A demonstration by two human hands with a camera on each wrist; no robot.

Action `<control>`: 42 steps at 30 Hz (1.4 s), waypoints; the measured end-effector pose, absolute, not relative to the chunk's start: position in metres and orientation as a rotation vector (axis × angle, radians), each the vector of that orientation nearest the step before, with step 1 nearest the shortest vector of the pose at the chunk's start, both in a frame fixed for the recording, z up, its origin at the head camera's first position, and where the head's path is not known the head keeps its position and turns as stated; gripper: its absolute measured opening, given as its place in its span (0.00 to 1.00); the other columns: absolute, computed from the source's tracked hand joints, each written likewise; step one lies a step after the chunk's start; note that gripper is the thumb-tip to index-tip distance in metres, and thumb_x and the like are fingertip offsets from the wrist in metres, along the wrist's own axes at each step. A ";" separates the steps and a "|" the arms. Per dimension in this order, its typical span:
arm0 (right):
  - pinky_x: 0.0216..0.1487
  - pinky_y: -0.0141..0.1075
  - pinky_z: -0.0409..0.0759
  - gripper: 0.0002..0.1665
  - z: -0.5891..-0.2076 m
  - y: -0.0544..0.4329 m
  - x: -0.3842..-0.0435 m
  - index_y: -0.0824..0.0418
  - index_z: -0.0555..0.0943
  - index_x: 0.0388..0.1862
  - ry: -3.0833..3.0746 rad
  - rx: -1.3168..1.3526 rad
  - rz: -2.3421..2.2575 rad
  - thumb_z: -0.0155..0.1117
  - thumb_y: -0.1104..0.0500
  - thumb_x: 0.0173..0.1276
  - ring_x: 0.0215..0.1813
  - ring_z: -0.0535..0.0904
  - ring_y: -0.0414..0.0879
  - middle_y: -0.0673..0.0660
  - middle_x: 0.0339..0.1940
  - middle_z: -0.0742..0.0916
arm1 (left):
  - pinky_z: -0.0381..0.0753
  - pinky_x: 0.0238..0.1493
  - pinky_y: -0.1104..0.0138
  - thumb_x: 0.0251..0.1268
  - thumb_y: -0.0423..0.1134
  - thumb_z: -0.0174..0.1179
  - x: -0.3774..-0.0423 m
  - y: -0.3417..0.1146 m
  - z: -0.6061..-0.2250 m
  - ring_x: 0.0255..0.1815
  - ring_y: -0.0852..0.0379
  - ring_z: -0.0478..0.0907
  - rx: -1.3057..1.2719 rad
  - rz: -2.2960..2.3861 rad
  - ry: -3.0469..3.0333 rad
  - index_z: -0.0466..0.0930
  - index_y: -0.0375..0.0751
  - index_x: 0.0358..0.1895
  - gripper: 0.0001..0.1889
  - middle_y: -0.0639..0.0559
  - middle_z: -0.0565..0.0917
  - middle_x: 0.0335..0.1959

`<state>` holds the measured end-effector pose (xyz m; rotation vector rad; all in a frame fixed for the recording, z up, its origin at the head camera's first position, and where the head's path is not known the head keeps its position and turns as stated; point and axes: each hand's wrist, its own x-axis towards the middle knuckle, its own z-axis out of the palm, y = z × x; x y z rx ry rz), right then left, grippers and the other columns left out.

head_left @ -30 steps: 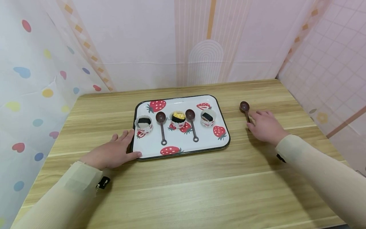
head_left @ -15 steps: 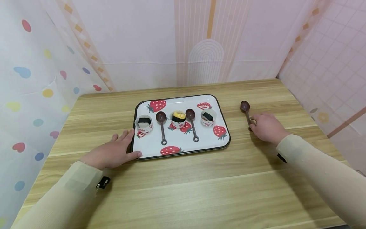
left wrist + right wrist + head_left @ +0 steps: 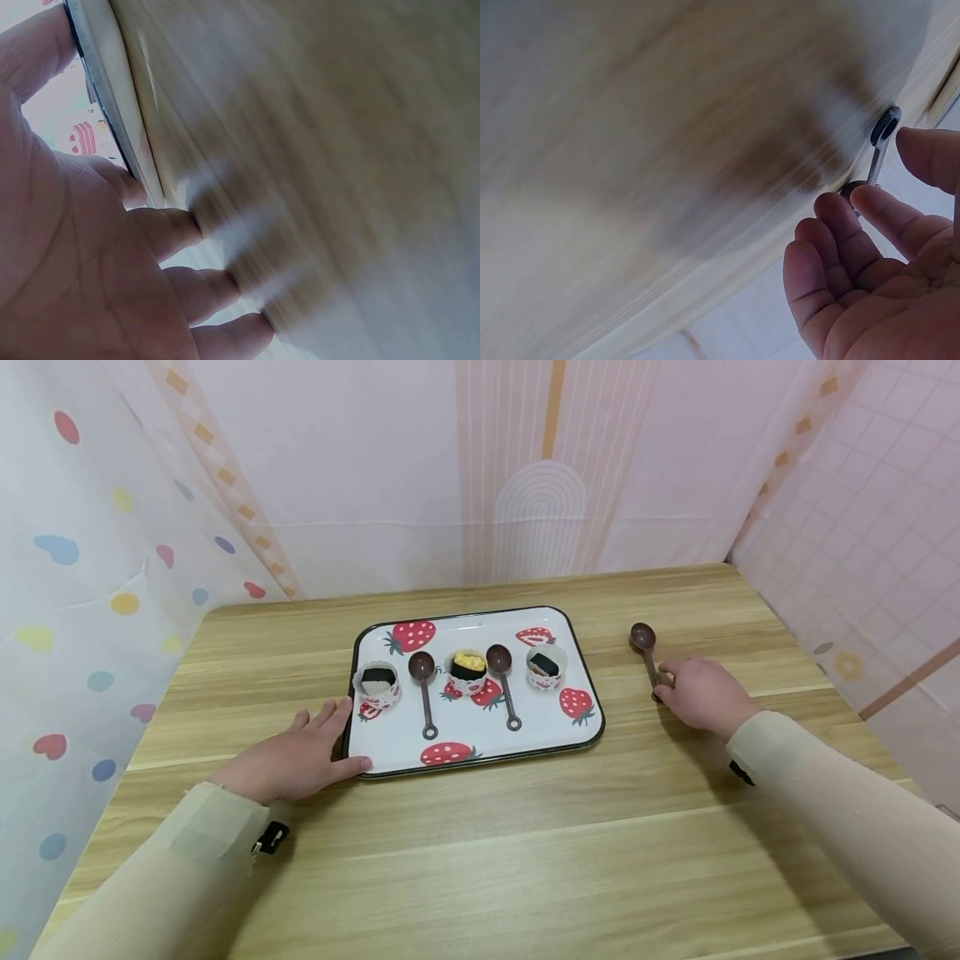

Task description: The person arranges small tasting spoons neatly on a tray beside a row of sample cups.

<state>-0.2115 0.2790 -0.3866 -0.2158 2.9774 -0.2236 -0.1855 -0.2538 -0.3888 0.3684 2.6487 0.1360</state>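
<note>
My left hand rests at the left edge of a white strawberry tray, its thumb over the near corner rim and the other fingers spread along the side. On the tray lie two brown measuring spoons and three paper cups of toy sushi. A third brown measuring spoon lies on the table right of the tray. My right hand is at its handle end. In the right wrist view, thumb and index finger stand apart beside the ringed handle.
The tray and the loose spoon are on a wood-grain table. Patterned curtains stand behind the table and along its left and right sides.
My right hand has drawn back a little along the loose spoon, leaving more of its handle showing. The spoon and my left hand have stayed in place.
</note>
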 end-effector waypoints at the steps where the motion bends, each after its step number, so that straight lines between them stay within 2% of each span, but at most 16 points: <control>1: 0.66 0.65 0.76 0.28 -0.386 0.279 -0.211 0.77 0.77 0.65 2.977 -0.216 -0.223 0.62 0.56 0.78 0.60 0.82 0.72 0.76 0.55 0.87 | 0.62 0.71 0.26 0.69 0.80 0.47 -0.186 -0.254 -0.389 0.79 0.13 0.43 0.367 0.136 2.648 0.38 0.34 0.86 0.62 0.25 0.46 0.85; 4: 0.63 0.63 0.78 0.24 -0.387 0.279 -0.212 0.76 0.80 0.60 2.974 -0.213 -0.237 0.63 0.56 0.78 0.57 0.84 0.69 0.74 0.53 0.88 | 0.62 0.71 0.26 0.69 0.80 0.47 -0.185 -0.254 -0.389 0.80 0.13 0.43 0.365 0.137 2.647 0.38 0.34 0.86 0.61 0.25 0.46 0.85; 10: 0.52 0.57 0.82 0.18 -0.389 0.280 -0.215 0.72 0.84 0.50 2.957 -0.212 -0.265 0.63 0.56 0.78 0.42 0.84 0.58 0.68 0.44 0.90 | 0.62 0.71 0.26 0.69 0.80 0.47 -0.186 -0.253 -0.389 0.79 0.12 0.43 0.368 0.133 2.649 0.38 0.33 0.86 0.62 0.24 0.46 0.85; 12: 0.51 0.56 0.82 0.17 -0.389 0.279 -0.216 0.72 0.85 0.49 2.949 -0.206 -0.269 0.63 0.56 0.78 0.42 0.84 0.57 0.68 0.45 0.91 | 0.62 0.71 0.26 0.69 0.80 0.47 -0.186 -0.254 -0.389 0.79 0.12 0.43 0.369 0.132 2.649 0.38 0.33 0.86 0.62 0.24 0.46 0.85; 16: 0.56 0.58 0.82 0.18 -0.389 0.276 -0.218 0.72 0.86 0.53 2.936 -0.192 -0.296 0.62 0.57 0.78 0.47 0.86 0.59 0.69 0.49 0.91 | 0.62 0.71 0.25 0.69 0.80 0.47 -0.186 -0.254 -0.389 0.80 0.13 0.43 0.360 0.138 2.647 0.38 0.33 0.86 0.62 0.25 0.46 0.85; 19: 0.56 0.58 0.82 0.18 -0.388 0.274 -0.219 0.72 0.86 0.53 2.929 -0.177 -0.315 0.62 0.58 0.78 0.46 0.85 0.57 0.69 0.49 0.91 | 0.62 0.71 0.25 0.69 0.79 0.47 -0.186 -0.253 -0.390 0.80 0.13 0.43 0.359 0.145 2.646 0.38 0.33 0.86 0.61 0.25 0.46 0.85; 25: 0.44 0.48 0.81 0.16 -0.385 0.271 -0.220 0.72 0.87 0.49 2.905 -0.132 -0.368 0.62 0.59 0.77 0.37 0.82 0.52 0.65 0.41 0.91 | 0.62 0.71 0.25 0.70 0.79 0.47 -0.186 -0.253 -0.388 0.80 0.13 0.43 0.362 0.135 2.644 0.38 0.33 0.86 0.61 0.24 0.46 0.85; 30: 0.33 0.39 0.76 0.15 -0.385 0.269 -0.220 0.72 0.87 0.45 2.895 -0.112 -0.403 0.62 0.59 0.77 0.32 0.79 0.50 0.62 0.35 0.89 | 0.61 0.71 0.26 0.69 0.79 0.48 -0.186 -0.252 -0.388 0.80 0.14 0.43 0.355 0.131 2.643 0.38 0.33 0.86 0.62 0.25 0.45 0.85; 42: 0.29 0.36 0.75 0.17 -0.381 0.258 -0.217 0.74 0.84 0.52 2.934 -0.135 -0.550 0.61 0.59 0.78 0.30 0.79 0.48 0.66 0.38 0.90 | 0.62 0.70 0.25 0.68 0.81 0.46 -0.186 -0.253 -0.388 0.80 0.13 0.42 0.348 0.132 2.635 0.38 0.34 0.86 0.62 0.25 0.46 0.85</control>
